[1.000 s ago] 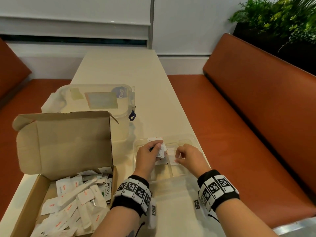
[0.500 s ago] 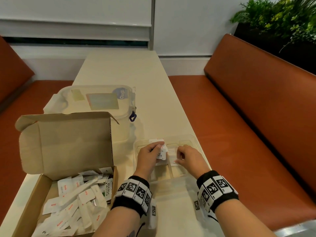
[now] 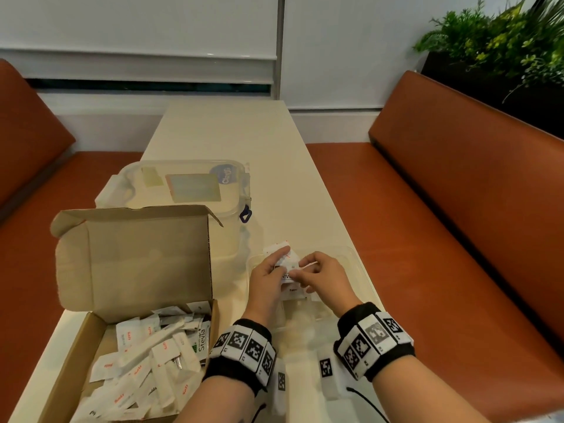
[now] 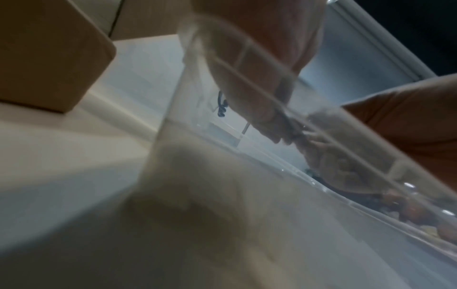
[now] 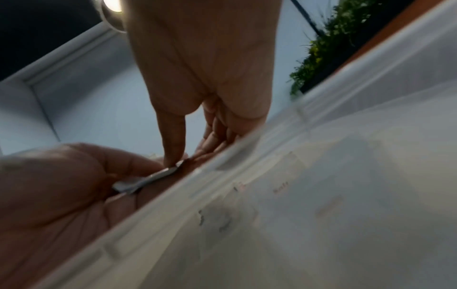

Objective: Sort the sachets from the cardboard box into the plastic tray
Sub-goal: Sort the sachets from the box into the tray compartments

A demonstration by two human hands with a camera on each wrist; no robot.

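An open cardboard box (image 3: 76, 346) at the near left holds several white sachets (image 3: 146, 355). A clear plastic tray (image 3: 357, 264) with compartments lies right of it. Over the tray my left hand (image 3: 271, 270) holds a small stack of white sachets (image 3: 285, 261), one printed Stevia. My right hand (image 3: 317, 273) pinches a sachet at the edge of that stack (image 5: 153, 178) between thumb and forefinger. A few sachets (image 3: 294, 296) lie in the tray beneath the hands. In the left wrist view both hands show blurred through the tray wall (image 4: 247, 64).
A clear lidded plastic container (image 3: 183, 187) stands behind the box's raised flap (image 3: 134, 257). The cream table (image 3: 232, 132) runs away from me. Orange benches (image 3: 457, 209) flank it, with plants (image 3: 494, 44) at the far right.
My right hand has moved left from the tray to the stack and now pinches a sachet there. My left hand has lifted the stack slightly.
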